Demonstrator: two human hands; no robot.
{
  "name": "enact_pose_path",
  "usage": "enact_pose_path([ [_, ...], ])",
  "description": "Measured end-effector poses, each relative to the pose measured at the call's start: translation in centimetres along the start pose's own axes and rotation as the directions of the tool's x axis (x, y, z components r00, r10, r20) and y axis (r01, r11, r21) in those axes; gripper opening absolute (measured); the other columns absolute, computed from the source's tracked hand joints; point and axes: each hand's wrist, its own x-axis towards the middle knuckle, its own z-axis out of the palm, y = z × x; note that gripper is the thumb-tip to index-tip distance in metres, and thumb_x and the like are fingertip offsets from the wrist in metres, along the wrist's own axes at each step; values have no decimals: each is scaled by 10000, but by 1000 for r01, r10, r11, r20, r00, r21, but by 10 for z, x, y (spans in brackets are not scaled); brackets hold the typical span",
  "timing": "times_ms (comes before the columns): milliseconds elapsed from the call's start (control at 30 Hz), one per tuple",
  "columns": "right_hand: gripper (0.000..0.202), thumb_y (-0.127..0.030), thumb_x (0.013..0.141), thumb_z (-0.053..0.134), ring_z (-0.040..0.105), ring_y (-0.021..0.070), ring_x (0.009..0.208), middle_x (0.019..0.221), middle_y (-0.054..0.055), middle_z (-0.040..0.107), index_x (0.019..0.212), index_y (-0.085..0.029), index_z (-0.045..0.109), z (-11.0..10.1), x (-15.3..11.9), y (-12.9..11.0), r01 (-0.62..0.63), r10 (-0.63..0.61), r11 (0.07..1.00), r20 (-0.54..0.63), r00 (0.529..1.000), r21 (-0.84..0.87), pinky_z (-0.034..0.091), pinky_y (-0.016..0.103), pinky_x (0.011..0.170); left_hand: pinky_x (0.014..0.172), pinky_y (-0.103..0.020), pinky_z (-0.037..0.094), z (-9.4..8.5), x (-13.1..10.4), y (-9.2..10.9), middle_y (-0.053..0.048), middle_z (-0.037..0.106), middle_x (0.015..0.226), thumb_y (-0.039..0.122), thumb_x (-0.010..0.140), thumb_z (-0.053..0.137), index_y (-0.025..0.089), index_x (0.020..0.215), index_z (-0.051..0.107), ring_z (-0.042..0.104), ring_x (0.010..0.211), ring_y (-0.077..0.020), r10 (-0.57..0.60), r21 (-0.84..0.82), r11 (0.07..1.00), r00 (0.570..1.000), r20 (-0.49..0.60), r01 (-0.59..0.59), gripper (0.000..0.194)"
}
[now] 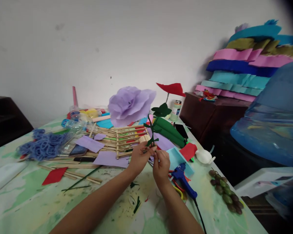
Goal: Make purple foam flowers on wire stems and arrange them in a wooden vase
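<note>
In the middle of the table, my left hand (pixel 140 159) is closed around the lower part of a thin dark green artificial stem (pixel 151 130) with small leaves, which stands upright. My right hand (pixel 161 164) is pinched at the stem's bottom end, against the left fingertips; the exact pinch point is partly hidden. Behind my hands lies a small rack of bamboo sticks (pixel 130 128). A large purple paper flower (pixel 130 105) rises beyond it. Beside my right hand are a light blue box (pixel 177 159) and a blue glue gun (pixel 184 178) with a black cord.
A tangle of blue-purple string (pixel 42 144), purple paper pieces (pixel 112 158) and a red paper piece (pixel 55 175) cover the left side. Grapes (pixel 226 191) lie near the right edge, before a large water bottle (pixel 271 123). A red paper shape (pixel 172 88) and a jar (pixel 175 110) stand behind.
</note>
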Motion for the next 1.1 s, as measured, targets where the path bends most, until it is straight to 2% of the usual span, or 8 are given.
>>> enact_pose_path([
  [200, 217, -215, 932, 387, 539, 190, 754, 779, 50, 600, 970, -173, 596, 3, -3, 0, 4, -4, 1000, 46, 999, 10, 384, 344, 727, 731, -265, 457, 0, 1, 5, -31, 664, 751, 320, 726, 681, 146, 821, 717, 582, 727, -154, -76, -116, 990, 997, -5, 75, 202],
  [367, 411, -386, 877, 445, 492, 268, 1062, 1137, 119, 554, 1226, -172, 489, -5, -2, -5, 81, -84, 995, 57, 995, 56, 358, 448, 894, 696, -254, 456, -4, 6, 10, -26, 659, 703, 319, 700, 704, 136, 730, 716, 582, 693, -141, -143, -202, 969, 990, 6, 141, 186],
  [467, 377, -382, 891, 425, 477, 268, 1065, 1111, 112, 535, 1195, -188, 533, -13, 5, -7, 25, -25, 1000, -88, 996, -6, 338, 468, 917, 729, -269, 457, -7, 8, 10, -40, 678, 739, 326, 715, 692, 138, 739, 723, 597, 724, -152, -157, -188, 969, 987, 39, 162, 192],
  [533, 255, -323, 896, 456, 497, 240, 993, 1004, 85, 536, 1047, -200, 620, -19, 15, -9, -62, 54, 998, -243, 969, -25, 362, 436, 887, 744, -274, 452, -9, 8, 11, -42, 681, 743, 329, 712, 696, 140, 737, 726, 600, 740, -160, -158, -141, 976, 986, 52, 164, 194],
  [600, 180, -284, 883, 503, 509, 212, 910, 909, 60, 530, 903, -199, 660, -26, 29, -11, -112, 100, 993, -315, 944, -21, 384, 393, 837, 742, -278, 449, -9, 8, 12, -43, 680, 736, 335, 705, 702, 141, 747, 730, 597, 740, -166, -150, -88, 984, 986, 71, 156, 201],
  [733, 190, -281, 878, 508, 511, 204, 878, 881, 46, 569, 890, -210, 683, -34, 54, -18, -78, 66, 994, -162, 985, -70, 361, 368, 803, 723, -280, 443, -9, 6, 13, -46, 673, 722, 352, 713, 690, 137, 704, 722, 586, 727, -169, -115, -25, 993, 983, 140, 119, 217],
  [833, 205, -278, 879, 494, 511, 202, 879, 873, 38, 608, 848, -204, 682, -35, 59, -22, -76, 73, 994, -42, 996, -75, 339, 356, 794, 748, -293, 450, -9, 6, 10, -40, 674, 706, 356, 697, 702, 139, 680, 719, 597, 734, -176, -142, -49, 987, 978, 156, 151, 218],
  [1100, 206, -269, 860, 509, 517, 192, 819, 792, 25, 612, 706, -194, 623, -28, 52, -25, -89, 88, 996, -22, 996, -20, 327, 340, 767, 755, -286, 460, -6, 8, 8, -28, 695, 745, 339, 642, 745, 157, 739, 746, 594, 719, -153, -185, -161, 967, 978, 92, 198, 206],
])
